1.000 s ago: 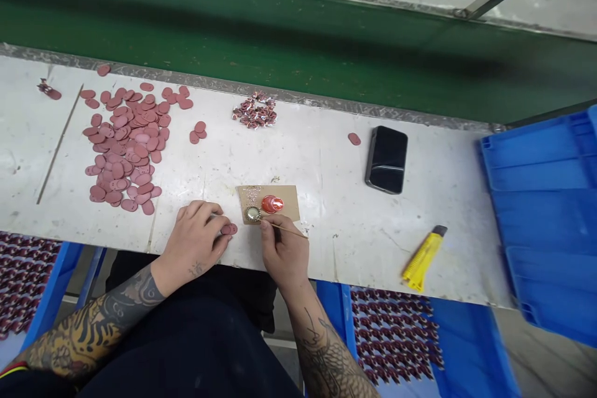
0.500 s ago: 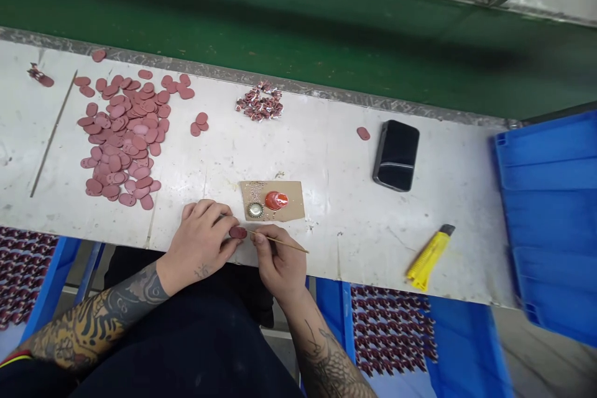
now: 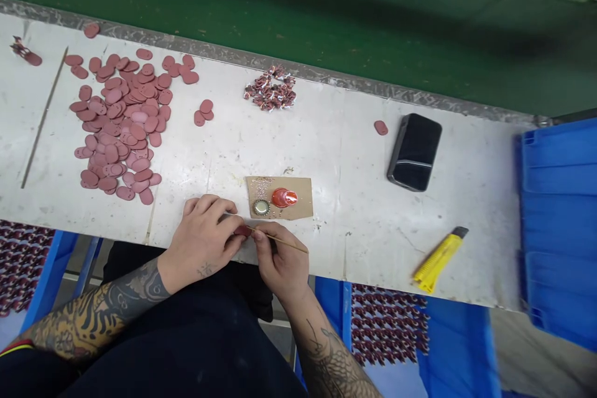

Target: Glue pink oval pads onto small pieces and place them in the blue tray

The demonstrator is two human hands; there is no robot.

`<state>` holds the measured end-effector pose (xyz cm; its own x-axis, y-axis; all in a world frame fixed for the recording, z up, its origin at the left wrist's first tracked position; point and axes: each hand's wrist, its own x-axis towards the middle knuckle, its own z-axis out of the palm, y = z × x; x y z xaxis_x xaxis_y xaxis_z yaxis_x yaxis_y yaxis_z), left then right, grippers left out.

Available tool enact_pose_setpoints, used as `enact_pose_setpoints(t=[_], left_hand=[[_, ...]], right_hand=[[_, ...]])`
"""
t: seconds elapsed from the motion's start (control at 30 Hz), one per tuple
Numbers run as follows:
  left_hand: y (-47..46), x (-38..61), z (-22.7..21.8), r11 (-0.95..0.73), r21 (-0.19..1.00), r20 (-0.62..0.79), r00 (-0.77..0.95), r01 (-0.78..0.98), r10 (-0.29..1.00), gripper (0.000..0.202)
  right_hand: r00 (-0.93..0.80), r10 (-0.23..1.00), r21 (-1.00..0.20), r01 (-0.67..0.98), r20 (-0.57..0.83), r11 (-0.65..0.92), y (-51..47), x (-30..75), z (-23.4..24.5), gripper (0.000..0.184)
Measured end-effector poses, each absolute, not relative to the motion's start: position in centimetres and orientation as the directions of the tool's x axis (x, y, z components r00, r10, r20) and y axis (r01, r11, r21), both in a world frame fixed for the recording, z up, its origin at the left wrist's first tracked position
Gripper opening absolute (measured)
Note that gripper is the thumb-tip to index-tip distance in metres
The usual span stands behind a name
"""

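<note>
Pink oval tag (image 3: 242, 231): pinched at the left hand's fingertips, just in front of the cardboard square, mostly hidden by fingers; we can't see its face well.
Left hand (image 3: 200, 242): clenched on the tag, fingers curled, resting on the bench.
Right hand (image 3: 280, 261): grasping a thin wooden stick (image 3: 284, 241) pen-style, tip at the tag.
Handling: we'd judge a low, pen-style grip and both hands braced on the bench give the steadiest tip control.
Just ahead of the hands: cardboard square (image 3: 298, 189) carrying a bottle cap (image 3: 261, 207), a red blob (image 3: 284, 198), fine sparkly grains (image 3: 262, 188).
Further ahead, left: heap of pink ovals (image 3: 116, 130).
Straight ahead: cluster of small decorated pieces (image 3: 269, 88).
Right of the hands: smartphone (image 3: 414, 152), yellow utility knife (image 3: 437, 267), blue crate (image 3: 559, 224).
</note>
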<state>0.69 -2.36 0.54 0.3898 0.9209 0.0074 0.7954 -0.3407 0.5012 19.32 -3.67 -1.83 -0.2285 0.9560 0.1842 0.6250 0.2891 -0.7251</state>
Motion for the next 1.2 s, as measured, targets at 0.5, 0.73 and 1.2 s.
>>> enact_pose_setpoints(t=[0.5, 0.73, 1.2], left_hand=[[-2.4, 0.7, 0.5, -0.338, 0.509, 0.023, 0.381, 0.792, 0.924, 0.016], [-2.3, 0.7, 0.4, -0.350, 0.498, 0.045, 0.379, 0.793, 0.924, 0.014], [-2.4, 0.7, 0.4, -0.350, 0.493, 0.037, 0.383, 0.796, 0.923, 0.015]], right_hand=[[0.054, 0.982, -0.817, 0.564, 0.182, 0.120, -3.4, 20.8, -2.2, 0.010], [0.039, 0.980, -0.752, 0.648, 0.194, 0.123, -2.3, 20.1, -2.3, 0.013], [-0.009, 0.966, -0.758, 0.618, 0.258, 0.208, -3.1, 20.3, -2.0, 0.008]])
